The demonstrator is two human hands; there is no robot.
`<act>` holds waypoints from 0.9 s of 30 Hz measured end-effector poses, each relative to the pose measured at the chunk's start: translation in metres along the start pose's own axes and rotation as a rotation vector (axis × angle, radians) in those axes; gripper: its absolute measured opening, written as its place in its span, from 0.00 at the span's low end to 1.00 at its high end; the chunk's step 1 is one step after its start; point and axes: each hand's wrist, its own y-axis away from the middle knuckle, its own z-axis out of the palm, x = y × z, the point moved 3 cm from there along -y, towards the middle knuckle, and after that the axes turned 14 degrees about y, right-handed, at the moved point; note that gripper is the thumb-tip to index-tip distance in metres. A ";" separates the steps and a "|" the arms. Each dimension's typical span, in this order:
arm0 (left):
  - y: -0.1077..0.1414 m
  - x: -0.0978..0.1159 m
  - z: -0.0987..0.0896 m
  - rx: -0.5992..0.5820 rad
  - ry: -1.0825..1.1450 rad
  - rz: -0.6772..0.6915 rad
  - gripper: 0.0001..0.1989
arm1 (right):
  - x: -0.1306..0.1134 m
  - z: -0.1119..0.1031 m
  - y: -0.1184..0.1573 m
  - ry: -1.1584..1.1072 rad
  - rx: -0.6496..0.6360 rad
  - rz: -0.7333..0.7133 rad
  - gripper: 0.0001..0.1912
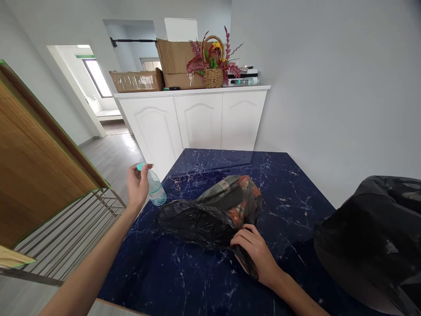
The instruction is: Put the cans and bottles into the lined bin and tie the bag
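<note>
My left hand [137, 186] is closed on the turquoise cap of a clear plastic bottle [155, 189], which leans at the left edge of the dark blue marbled table [197, 272]. A thin black plastic bag [197, 219] lies across the table's middle, with its mouth spread toward the left. Orange and pale printed items show through its film at the far end. My right hand [253, 252] grips the bag's near edge, with black film bunched under the fingers. The bottle stands just beside the bag's left end.
A large black bag [371, 237] bulges at the table's right. Behind the table, a white cabinet [200, 118] carries cardboard boxes [136, 82], a wicker flower basket [213, 78] and another bottle [245, 81]. A metal rack [75, 237] with a wooden panel [36, 162] stands at left.
</note>
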 end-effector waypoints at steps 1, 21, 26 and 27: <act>0.000 -0.001 0.000 -0.019 0.001 -0.006 0.23 | 0.000 0.000 0.001 0.000 -0.003 0.000 0.14; 0.177 0.076 0.062 -0.907 -0.441 0.187 0.13 | -0.002 0.003 0.002 -0.002 0.063 -0.006 0.15; 0.146 0.042 0.097 -0.820 -0.592 0.152 0.13 | 0.000 -0.006 0.000 0.083 0.085 0.034 0.16; 0.140 0.036 0.104 -0.835 -0.607 0.154 0.13 | 0.000 -0.008 -0.001 0.119 0.080 0.032 0.19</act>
